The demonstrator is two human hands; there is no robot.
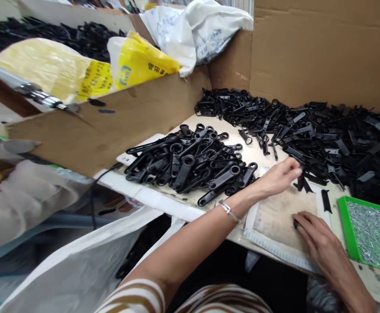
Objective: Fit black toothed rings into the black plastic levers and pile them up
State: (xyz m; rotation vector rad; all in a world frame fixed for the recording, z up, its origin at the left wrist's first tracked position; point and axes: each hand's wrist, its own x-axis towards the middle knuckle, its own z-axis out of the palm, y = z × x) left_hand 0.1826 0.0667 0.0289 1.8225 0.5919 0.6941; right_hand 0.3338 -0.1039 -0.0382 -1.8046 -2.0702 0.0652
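My left hand (283,176) reaches over the work mat with its fingers curled together in a pinch. Anything between those fingertips is hidden. Black plastic strips (304,182) lie right beside and below it, at the edge of a large heap of black plastic parts (320,130). Resting low on the stained mat (275,221), my right hand (322,239) has its fingers bent over a small black piece (295,223); most of the piece is covered. One notched black strip (325,201) lies apart, above my right hand.
Left of the mat is a pile of black ring-ended handles (206,161). A green tray (349,230) of small silver metal pins stands on the right. Cardboard walls (323,48) edge the table. A powered screwdriver (43,96) hangs at left; an open white bag (79,252) sits below.
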